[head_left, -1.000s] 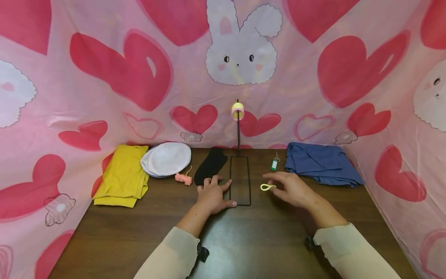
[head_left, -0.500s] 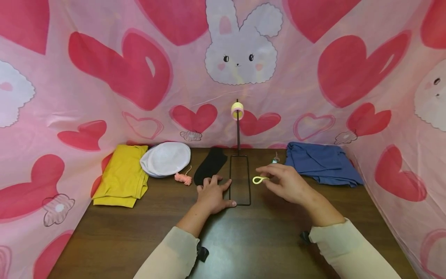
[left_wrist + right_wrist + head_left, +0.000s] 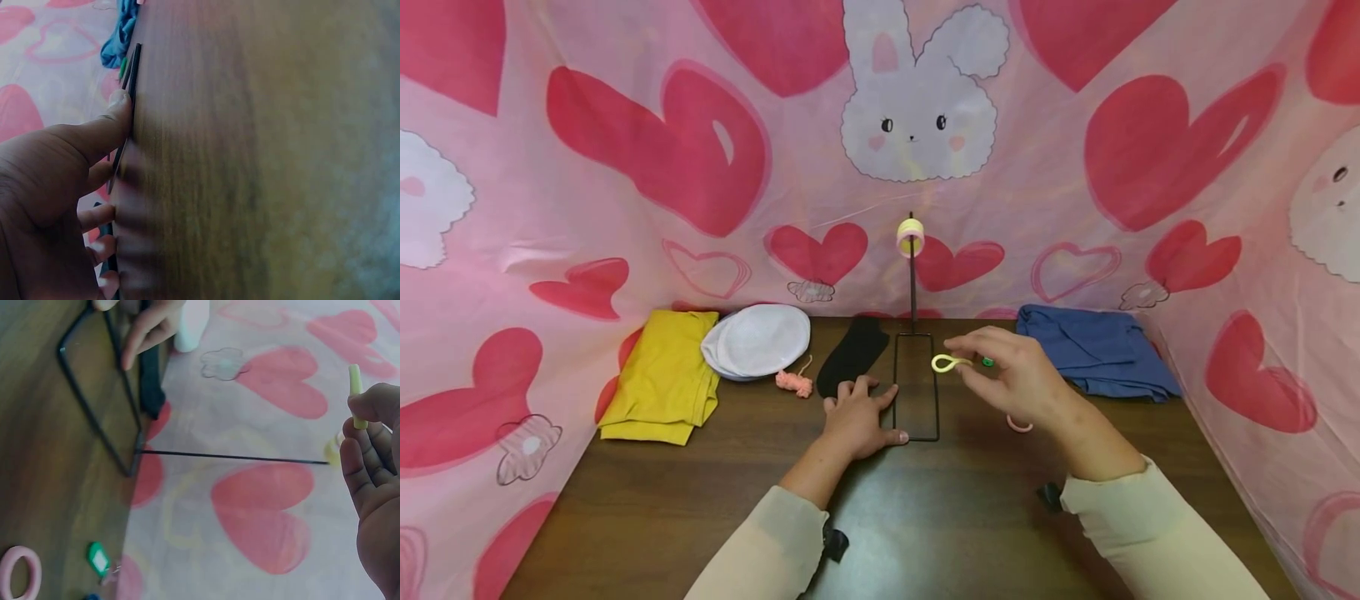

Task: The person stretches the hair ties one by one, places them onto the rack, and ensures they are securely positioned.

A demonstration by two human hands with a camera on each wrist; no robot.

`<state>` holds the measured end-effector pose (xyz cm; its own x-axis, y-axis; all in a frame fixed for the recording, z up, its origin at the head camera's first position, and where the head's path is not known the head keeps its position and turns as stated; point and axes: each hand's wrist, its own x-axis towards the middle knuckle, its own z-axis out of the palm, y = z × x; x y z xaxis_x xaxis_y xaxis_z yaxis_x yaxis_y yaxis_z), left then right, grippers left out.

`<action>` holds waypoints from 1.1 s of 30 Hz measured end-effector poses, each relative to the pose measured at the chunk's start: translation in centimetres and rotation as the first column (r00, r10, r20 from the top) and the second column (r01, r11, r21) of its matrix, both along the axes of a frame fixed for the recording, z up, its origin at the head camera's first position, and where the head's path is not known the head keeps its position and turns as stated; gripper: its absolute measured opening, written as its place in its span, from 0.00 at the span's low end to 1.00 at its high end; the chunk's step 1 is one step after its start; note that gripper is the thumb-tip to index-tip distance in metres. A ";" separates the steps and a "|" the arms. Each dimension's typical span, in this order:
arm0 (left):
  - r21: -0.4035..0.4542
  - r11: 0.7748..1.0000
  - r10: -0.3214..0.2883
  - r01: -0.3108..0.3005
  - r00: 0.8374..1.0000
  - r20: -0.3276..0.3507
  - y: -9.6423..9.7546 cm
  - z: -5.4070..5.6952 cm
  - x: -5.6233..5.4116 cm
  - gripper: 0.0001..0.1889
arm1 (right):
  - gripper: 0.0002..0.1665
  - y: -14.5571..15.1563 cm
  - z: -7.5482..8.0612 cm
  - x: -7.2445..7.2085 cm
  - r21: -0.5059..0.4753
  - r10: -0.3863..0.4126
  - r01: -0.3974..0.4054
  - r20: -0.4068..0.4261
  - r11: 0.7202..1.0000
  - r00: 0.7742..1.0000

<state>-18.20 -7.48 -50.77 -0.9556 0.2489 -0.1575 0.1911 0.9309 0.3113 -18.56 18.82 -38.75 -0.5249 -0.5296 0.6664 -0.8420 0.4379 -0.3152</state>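
Note:
My right hand (image 3: 1017,375) pinches a pale yellow hair tie (image 3: 944,363) between thumb and fingers, above the table and just right of the black wire stand (image 3: 937,400). In the right wrist view this hair tie (image 3: 355,394) appears edge-on. My left hand (image 3: 859,419) rests on the stand's rectangular base, its fingers spread, the thumb at the front corner and the index finger on the left bar. Yellow and pink hair ties (image 3: 911,237) hang at the top of the stand's post. A pink hair tie (image 3: 1019,425) lies on the table, partly hidden beneath my right hand.
Left of the stand lie a black sock (image 3: 853,357), a coral yarn bundle (image 3: 794,382), a white cap (image 3: 758,342) and folded yellow cloth (image 3: 666,375). To the right are folded blue cloth (image 3: 1093,352) and a green-tagged key (image 3: 99,559). Patterned fabric (image 3: 820,200) encloses the table.
My right hand has moved left and away from me, raising the yellow hair tie toward the stand. The pink hair tie on the table has come into sight. My left hand keeps its place.

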 end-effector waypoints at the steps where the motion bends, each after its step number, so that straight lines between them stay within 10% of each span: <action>1: -0.001 1.000 0.001 -0.001 1.000 0.000 0.0 0.0 0.0 0.46 | 0.23 -0.2 0.3 0.0 -0.003 0.002 -0.002 -0.011 1.000 1.000; 12: -0.006 1.000 0.001 -0.001 1.000 0.004 -0.1 0.0 0.0 0.46 | 0.18 -1.6 2.9 0.2 -0.096 0.083 -0.101 -0.175 0.990 0.981; 33: 0.003 1.000 -0.007 0.007 1.000 0.005 0.0 0.2 0.0 0.46 | 0.14 -3.2 7.1 1.1 -0.119 0.078 -0.104 -0.201 0.988 0.976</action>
